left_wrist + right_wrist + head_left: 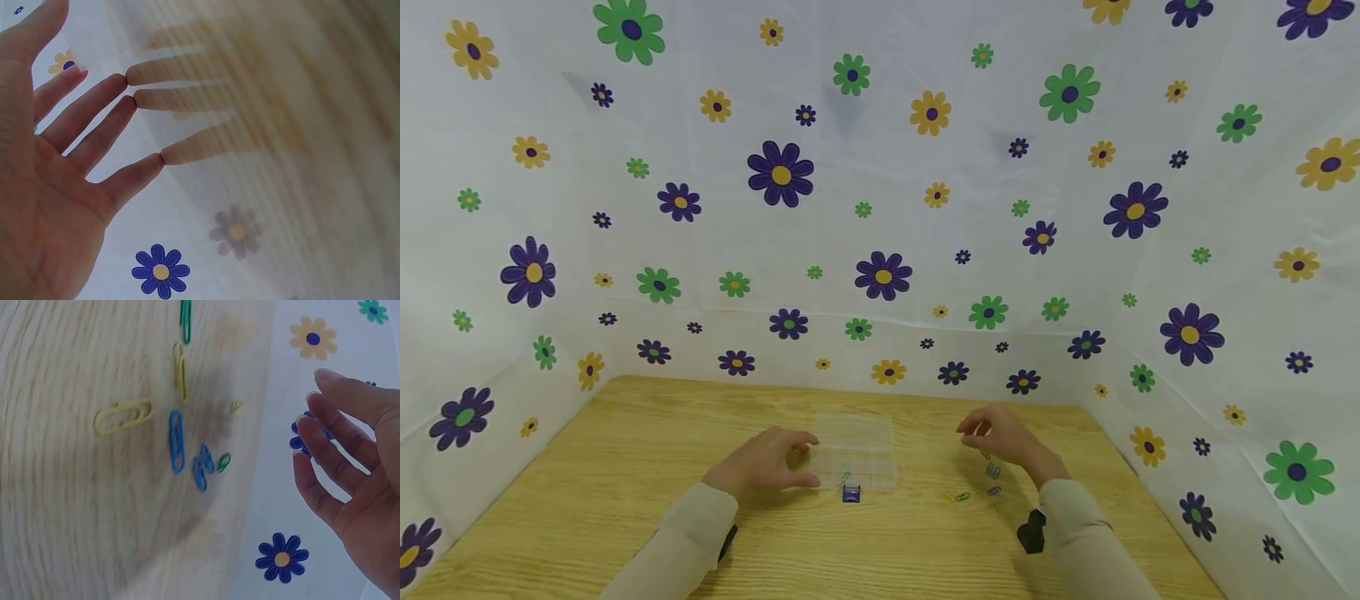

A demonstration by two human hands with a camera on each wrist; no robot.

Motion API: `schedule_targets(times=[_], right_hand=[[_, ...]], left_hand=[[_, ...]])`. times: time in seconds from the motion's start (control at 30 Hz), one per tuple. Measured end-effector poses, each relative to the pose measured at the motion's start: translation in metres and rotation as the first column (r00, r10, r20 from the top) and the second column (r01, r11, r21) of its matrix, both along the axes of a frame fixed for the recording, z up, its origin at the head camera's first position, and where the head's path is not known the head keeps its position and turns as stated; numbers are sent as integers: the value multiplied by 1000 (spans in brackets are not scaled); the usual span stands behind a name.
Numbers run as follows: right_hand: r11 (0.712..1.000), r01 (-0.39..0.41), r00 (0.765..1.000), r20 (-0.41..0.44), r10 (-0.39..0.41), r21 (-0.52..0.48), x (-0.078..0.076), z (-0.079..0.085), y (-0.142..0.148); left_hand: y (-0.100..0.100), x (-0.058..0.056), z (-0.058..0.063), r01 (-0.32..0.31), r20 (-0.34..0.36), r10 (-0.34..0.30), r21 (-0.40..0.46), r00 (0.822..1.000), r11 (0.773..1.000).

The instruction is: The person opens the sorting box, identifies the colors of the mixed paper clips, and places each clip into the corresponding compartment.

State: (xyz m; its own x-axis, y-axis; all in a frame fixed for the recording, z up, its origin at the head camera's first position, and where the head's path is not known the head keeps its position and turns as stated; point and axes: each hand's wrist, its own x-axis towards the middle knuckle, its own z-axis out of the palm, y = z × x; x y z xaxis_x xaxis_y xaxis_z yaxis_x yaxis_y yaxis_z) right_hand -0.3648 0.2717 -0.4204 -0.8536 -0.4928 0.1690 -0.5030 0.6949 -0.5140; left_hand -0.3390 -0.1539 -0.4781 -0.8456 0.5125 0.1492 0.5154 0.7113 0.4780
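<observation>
A clear plastic compartment box [853,433] lies on the table, with a small green clip [846,477] showing at its front left part. At its left side is my left hand [767,462], thumb and fingers spread. In the left wrist view, that hand's straight fingertips meet their reflections on a shiny surface. My right hand [1003,435] hovers over loose paper clips, its fingers loosely bent and nothing visible between them. The right wrist view shows a blue paper clip [177,442], a yellow paper clip [124,417] and a green paper clip [185,322] among several.
A small dark-blue piece [851,493] sits at the box's front edge; its kind is unclear. The wood-grain table [790,550] ends at a white flower-print cloth [820,233] at the back and both sides. A black device [1032,532] is by the right wrist.
</observation>
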Motion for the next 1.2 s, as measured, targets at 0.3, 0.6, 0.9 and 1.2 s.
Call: schedule_targets(times=[0.3, 0.6, 0.9, 1.2], right_hand=[[998, 62, 998, -22, -62, 16, -5, -15, 18], [979, 203, 979, 19, -204, 32, -5, -27, 29], [961, 276, 959, 56, -277, 25, -2, -36, 34], [957, 288, 955, 62, -290, 40, -2, -39, 35]], left_hand=[[0, 2, 2, 0, -6, 0, -14, 1000, 1000], [0, 3, 2, 2, -1, -2, -1, 1000, 1000], [-1, 4, 4, 31, -19, -31, 5, 999, 999], [-1, 3, 4, 30, -17, -30, 1, 999, 1000]])
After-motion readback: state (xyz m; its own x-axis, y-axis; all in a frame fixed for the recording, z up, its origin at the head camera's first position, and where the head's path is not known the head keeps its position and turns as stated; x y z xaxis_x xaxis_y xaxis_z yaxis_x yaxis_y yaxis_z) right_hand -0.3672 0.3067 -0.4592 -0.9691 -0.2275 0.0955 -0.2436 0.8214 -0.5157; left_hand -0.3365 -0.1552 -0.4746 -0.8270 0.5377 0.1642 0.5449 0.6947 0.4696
